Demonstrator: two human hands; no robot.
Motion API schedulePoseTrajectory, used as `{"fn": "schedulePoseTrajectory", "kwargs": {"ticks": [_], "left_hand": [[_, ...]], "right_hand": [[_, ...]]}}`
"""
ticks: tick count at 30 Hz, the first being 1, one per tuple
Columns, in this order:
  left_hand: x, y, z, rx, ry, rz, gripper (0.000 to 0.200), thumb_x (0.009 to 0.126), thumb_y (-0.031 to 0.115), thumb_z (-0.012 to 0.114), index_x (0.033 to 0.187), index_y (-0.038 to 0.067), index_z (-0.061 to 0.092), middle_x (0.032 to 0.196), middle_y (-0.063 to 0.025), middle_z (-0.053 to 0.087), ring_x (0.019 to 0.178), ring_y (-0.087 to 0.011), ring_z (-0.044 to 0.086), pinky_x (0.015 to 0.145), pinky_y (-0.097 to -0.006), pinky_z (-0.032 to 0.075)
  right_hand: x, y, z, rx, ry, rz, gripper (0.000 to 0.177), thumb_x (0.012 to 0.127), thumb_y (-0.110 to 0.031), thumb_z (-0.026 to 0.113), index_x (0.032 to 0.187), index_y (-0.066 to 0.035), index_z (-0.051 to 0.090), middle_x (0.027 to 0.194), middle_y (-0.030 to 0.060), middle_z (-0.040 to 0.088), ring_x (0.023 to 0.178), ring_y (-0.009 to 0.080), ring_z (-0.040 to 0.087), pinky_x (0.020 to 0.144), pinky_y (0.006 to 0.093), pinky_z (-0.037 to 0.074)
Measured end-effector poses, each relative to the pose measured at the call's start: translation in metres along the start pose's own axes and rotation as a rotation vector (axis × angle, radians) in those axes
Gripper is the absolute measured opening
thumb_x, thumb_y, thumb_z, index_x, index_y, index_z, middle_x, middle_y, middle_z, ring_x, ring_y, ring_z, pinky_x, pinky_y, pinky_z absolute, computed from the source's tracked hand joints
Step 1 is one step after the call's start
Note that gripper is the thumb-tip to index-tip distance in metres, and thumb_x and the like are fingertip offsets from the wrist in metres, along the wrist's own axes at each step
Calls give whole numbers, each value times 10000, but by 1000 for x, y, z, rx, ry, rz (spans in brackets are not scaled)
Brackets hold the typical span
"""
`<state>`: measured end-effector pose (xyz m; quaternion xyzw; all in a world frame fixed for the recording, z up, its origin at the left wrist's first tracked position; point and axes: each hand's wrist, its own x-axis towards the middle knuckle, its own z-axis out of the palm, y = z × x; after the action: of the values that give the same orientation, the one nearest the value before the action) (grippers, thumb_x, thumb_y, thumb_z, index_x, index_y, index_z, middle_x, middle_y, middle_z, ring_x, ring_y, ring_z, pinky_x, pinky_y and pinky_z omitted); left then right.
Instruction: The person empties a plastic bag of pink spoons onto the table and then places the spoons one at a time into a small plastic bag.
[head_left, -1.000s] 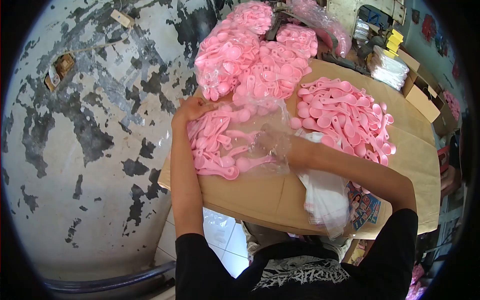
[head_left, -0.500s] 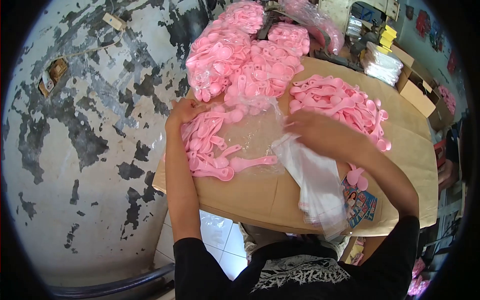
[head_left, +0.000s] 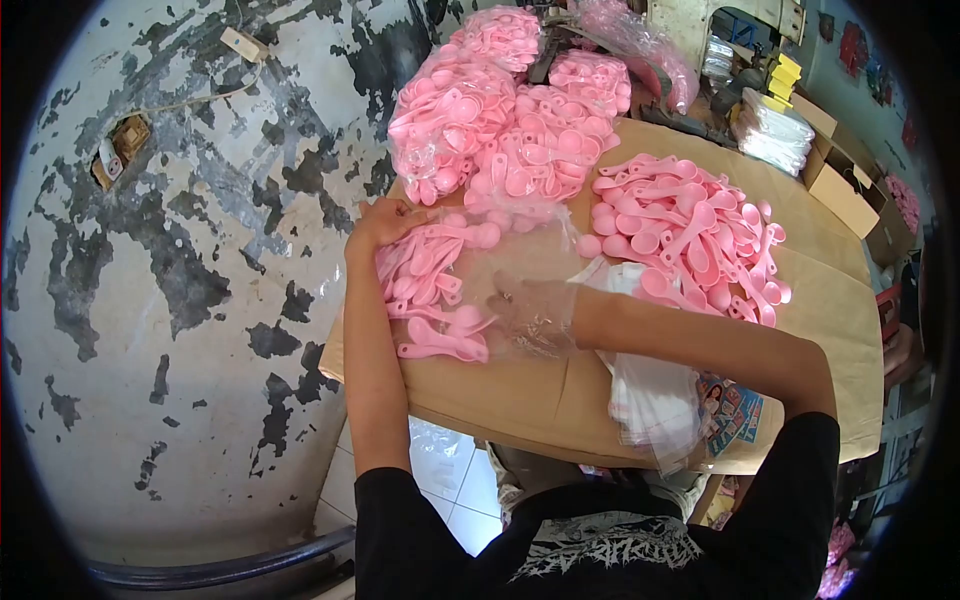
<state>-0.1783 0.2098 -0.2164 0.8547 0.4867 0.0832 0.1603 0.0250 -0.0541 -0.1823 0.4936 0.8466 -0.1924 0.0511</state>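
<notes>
A large clear plastic bag (head_left: 545, 235) lies on the brown-covered table, with pink measuring spoons (head_left: 425, 265) in its left part. My left hand (head_left: 382, 222) is closed at the bag's upper left corner, its fingertips partly hidden. Inside the bag, seen through the film, is my right hand (head_left: 530, 310); its fingers reach left toward the spoons and look stretched out, holding nothing visible. To the right of the bag lies a loose heap of pink measuring spoons (head_left: 690, 235).
Filled bags of pink spoons (head_left: 455, 125) are piled at the back. Flat clear bags (head_left: 650, 400) and printed cards (head_left: 730, 410) lie near the front edge. White packets (head_left: 772, 130) and a cardboard box (head_left: 845, 195) stand back right. Another person's hand (head_left: 900, 350) shows at far right.
My right hand has moved left and down from beside the spoon heap into the clear bag. Spoons at the bag's lower part have shifted left. My left hand stays at the corner.
</notes>
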Motion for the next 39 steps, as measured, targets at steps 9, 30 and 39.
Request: {"fn": "schedulePoseTrajectory", "kwargs": {"ticks": [9,30,39], "left_hand": [[-1,-1,4,-57,58,32,634,736,680,722,775,48,720,757,-110,701,839,-286,671,1148,-578,100],[5,-11,7,-140,43,37,648,706,704,729,711,56,696,682,-88,668,803,-279,670,1176,-575,2],[7,-13,8,-96,67,4,640,711,694,732,714,55,688,725,-104,681,862,-303,666,1159,-614,47]], "right_hand": [[-126,38,-72,-104,330,171,381,880,-3,534,1260,16,551,1223,180,526,1105,307,584,933,379,490],[36,13,32,-101,390,-176,258,876,-227,605,1028,-23,650,1076,147,650,980,325,638,879,431,506],[-137,46,-73,-96,288,229,325,831,-133,684,1126,-18,606,1214,152,562,1113,333,559,958,440,467]]}}
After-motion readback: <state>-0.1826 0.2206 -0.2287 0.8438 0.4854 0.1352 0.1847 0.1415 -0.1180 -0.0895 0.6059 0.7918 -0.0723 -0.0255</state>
